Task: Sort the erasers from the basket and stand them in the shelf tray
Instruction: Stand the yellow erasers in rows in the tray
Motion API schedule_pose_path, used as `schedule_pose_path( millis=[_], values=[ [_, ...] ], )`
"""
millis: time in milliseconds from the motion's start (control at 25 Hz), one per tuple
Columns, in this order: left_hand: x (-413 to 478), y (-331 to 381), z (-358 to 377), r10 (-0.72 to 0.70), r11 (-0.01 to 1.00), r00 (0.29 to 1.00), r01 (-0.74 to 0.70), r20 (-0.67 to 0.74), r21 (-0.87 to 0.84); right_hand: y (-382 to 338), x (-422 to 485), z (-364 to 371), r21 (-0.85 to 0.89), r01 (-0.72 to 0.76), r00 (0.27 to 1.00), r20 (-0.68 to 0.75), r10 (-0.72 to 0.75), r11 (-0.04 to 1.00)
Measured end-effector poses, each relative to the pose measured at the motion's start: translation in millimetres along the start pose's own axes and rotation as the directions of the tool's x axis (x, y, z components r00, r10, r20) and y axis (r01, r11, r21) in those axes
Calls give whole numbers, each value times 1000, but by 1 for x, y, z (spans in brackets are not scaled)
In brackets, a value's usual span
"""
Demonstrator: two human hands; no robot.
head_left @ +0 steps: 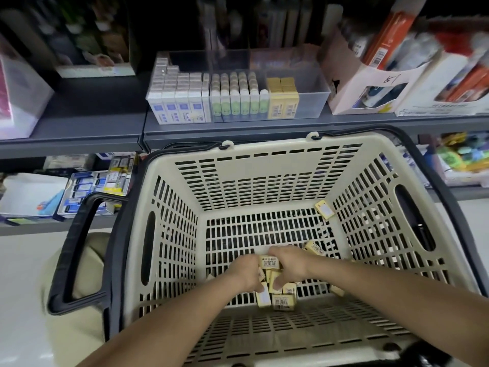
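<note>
Both hands are down in the cream slatted basket [267,178], on a pile of small yellow erasers [283,300] on its floor. My left hand [247,271] curls round several yellow erasers. My right hand [288,263] grips more of them, one with a barcode [269,262] showing between the hands. Loose yellow erasers lie apart: one [325,209] at the far right corner, one [313,247] right of my right hand. On the shelf above stands the clear tray [315,102] with white erasers [176,107], green-white ones [238,104] and yellow ones [282,104] upright.
The tray's right end holds nothing beside the yellow row. A pink-white carton [370,83] stands right of the tray, boxes [21,96] to its left. The basket's black handle [76,250] hangs off its left side. A lower shelf holds more stationery [87,189].
</note>
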State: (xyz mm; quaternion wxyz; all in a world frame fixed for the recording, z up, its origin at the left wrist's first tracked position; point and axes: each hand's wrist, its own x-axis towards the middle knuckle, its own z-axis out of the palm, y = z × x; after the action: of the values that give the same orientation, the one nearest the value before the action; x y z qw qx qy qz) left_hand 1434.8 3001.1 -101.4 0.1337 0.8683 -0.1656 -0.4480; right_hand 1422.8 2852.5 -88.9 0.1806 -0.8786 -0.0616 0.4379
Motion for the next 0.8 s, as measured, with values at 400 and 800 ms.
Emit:
schedule_pose_path(
  millis=[400,800],
  values=[
    [-1,5,-6,-44,974,973,93,228,-207,18,-3,-14,142,6,998,60,-15,990],
    [-1,-14,-81,-34,103,994,104,101,-989,0,-18,-70,650,259,951,-303,-69,714]
  ],
)
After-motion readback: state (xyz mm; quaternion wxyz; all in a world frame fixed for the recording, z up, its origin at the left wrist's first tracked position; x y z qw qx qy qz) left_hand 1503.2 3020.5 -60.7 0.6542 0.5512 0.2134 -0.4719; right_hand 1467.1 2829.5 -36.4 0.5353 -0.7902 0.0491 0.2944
